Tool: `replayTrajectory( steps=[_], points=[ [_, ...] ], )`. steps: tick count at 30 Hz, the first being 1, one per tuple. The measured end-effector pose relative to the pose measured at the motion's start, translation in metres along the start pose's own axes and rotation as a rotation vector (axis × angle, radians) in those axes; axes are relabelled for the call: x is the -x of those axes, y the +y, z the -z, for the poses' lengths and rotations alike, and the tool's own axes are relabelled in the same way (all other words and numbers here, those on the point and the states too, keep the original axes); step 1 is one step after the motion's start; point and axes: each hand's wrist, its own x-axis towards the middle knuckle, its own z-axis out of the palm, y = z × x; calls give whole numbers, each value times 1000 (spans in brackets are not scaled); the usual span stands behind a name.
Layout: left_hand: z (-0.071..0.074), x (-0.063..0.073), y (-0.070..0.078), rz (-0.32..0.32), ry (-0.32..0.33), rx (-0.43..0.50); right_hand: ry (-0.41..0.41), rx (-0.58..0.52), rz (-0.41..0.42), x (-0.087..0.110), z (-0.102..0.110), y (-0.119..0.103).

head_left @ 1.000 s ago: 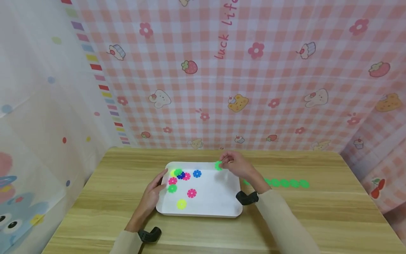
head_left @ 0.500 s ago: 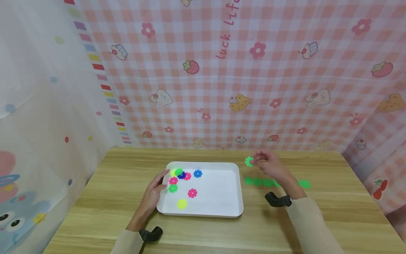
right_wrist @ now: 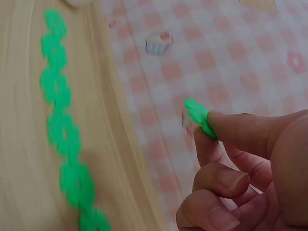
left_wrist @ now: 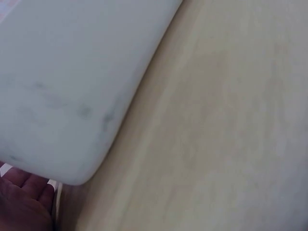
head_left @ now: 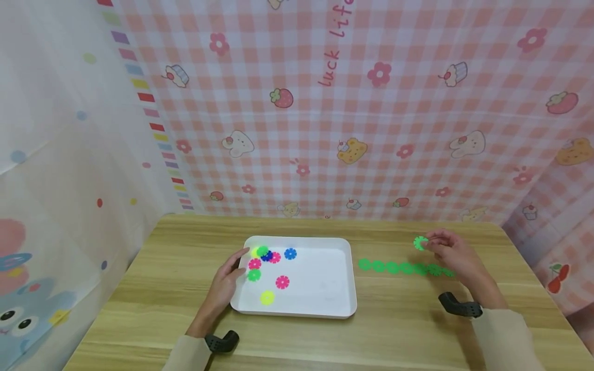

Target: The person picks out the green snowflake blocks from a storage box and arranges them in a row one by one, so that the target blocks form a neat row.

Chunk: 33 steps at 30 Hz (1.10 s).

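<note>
My right hand pinches a green interlocking snowflake disc between thumb and forefinger, held up over the table's right side. In the right wrist view the disc appears nearly edge-on, with the other fingers curled below. Beneath lies a row of green discs, running left to right; the hand overlaps its right end in the head view. My left hand grips the left rim of a white tray. Inside the tray, toward its left, are loose pink, yellow, blue and green discs, several of them overlapping near the back corner.
The wooden table backs onto a pink checked cloth with cartoon prints. Another printed cloth hangs along the left. Each wrist carries a black device. The row of discs starts close to the tray's right edge.
My right hand has carried the green disc from above the tray's back right corner to the right, over the far end of the row. My left hand stays at the tray.
</note>
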Motion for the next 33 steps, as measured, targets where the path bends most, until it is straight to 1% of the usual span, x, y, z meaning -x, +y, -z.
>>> replayTrajectory(
  steps=[4, 8, 10, 14, 17, 19, 21, 26, 29, 33],
  points=[
    [0, -1, 0, 12, 3, 0, 49, 31, -8, 10, 16, 12],
    [-1, -1, -1, 10, 1, -5, 106, 93, -28, 17, 29, 25],
    [-1, -1, -1, 5, -3, -1, 134, 140, -27, 20, 35, 33],
    [-1, -1, -1, 4, -3, 2, 160, 232, -29, 25, 48, 46],
    [0, -1, -1, 11, 1, -4, 183, 273, -57, 26, 55, 56],
    [0, 0, 0, 13, 0, -2, 205, 268, -79, 26, 58, 63],
    [-1, 0, 0, 13, 2, -2, 223, 230, -97, 27, 59, 70],
    [-2, 0, 0, 12, 5, -5, 235, 131, -148, 28, 59, 84],
    [-2, 0, 0, 7, 2, -11, 244, 134, -164, 28, 57, 88],
    [-2, 0, 0, 8, 7, -20, 227, 145, -161, 28, 55, 89]
  ],
)
